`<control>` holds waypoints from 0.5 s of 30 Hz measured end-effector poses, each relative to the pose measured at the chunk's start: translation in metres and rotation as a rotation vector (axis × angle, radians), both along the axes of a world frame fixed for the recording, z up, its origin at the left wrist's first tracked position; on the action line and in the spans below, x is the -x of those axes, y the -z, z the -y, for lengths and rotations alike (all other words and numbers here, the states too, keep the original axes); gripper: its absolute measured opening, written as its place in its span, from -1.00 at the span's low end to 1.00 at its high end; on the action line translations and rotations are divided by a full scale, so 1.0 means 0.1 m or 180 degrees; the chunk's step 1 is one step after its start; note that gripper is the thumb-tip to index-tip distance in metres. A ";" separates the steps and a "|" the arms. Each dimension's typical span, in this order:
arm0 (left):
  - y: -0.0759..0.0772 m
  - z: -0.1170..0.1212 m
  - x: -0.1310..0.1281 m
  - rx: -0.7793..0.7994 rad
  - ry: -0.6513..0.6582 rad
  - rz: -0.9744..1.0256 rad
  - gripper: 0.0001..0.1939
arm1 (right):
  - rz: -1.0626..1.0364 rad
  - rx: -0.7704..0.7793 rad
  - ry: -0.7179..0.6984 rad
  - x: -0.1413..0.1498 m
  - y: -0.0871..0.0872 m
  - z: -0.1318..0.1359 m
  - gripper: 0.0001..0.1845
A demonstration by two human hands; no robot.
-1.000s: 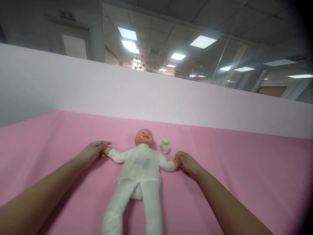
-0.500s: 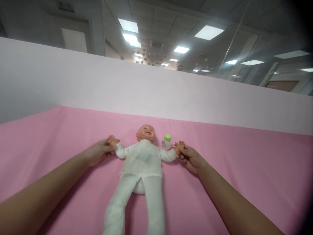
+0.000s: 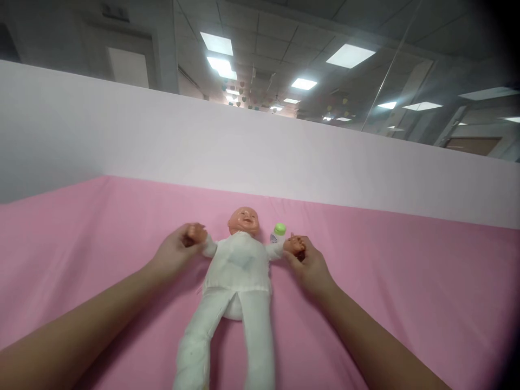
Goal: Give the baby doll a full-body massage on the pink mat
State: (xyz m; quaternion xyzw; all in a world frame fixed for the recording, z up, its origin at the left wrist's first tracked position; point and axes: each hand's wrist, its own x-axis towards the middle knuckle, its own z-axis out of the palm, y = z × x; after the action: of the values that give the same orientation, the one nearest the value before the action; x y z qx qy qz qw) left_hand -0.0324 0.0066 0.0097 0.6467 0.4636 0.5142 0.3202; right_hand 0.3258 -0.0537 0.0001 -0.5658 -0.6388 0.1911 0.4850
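A baby doll [image 3: 238, 265] in white clothes lies on its back on a pink sheet [image 3: 134, 216], head away from me and legs toward me. My left hand [image 3: 177, 250] is closed around the doll's hand [image 3: 197, 233] on the left side. On the other side, my right hand [image 3: 312, 270] grips the doll's other hand [image 3: 294, 245], with my thumb in front and fingers behind. Both doll arms are bent out to the sides. Just behind the right-hand doll arm stands a small clear bottle with a green cap [image 3: 280, 229], its lower part hidden by that arm.
A white padded wall [image 3: 244, 146] rises behind the sheet, with another side at the far left. Above it a glass pane shows a room with lit ceiling panels [image 3: 350, 56] and hanging heart shapes.
Both of my hands have moved inward and slightly up, bringing the doll's hands closer to its body. The right-hand doll arm now covers part of the bottle.
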 end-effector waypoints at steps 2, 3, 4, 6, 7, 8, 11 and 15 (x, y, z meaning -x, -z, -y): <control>-0.04 0.19 -0.16 -0.0224 0.0496 -0.0615 -0.67 | 0.0431 -0.0337 -0.0594 0.21 -0.05 0.14 -0.77; -0.05 0.26 -0.22 -0.0317 0.0848 -0.0954 -0.66 | 0.0718 -0.0507 -0.0965 0.30 -0.05 0.19 -0.72; -0.04 0.31 -0.26 -0.0392 0.1123 -0.1205 -0.63 | 0.0973 -0.0640 -0.1211 0.37 -0.04 0.23 -0.63; -0.02 0.33 -0.29 -0.0486 0.1428 -0.1473 -0.56 | 0.1279 -0.0775 -0.1462 0.44 0.00 0.26 -0.48; -0.01 0.32 -0.28 -0.0505 0.1436 -0.1494 -0.54 | 0.1285 -0.0781 -0.1465 0.44 0.02 0.25 -0.44; 0.00 0.30 -0.27 -0.0496 0.1368 -0.1478 -0.55 | 0.1203 -0.0748 -0.1438 0.43 0.03 0.23 -0.44; 0.00 0.19 -0.20 -0.0214 0.0903 -0.1151 -0.62 | 0.0518 -0.0406 -0.1187 0.28 0.05 0.11 -0.54; 0.01 -0.04 0.02 0.0380 -0.0034 -0.0393 -0.59 | -0.0905 0.0102 -0.0399 -0.05 0.09 -0.09 -0.41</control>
State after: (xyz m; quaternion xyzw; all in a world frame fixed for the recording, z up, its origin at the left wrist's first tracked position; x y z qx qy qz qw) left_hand -0.0339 0.0105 0.0089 0.6545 0.5157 0.4465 0.3262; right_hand 0.3305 -0.0448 -0.0094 -0.4997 -0.5947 0.3095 0.5486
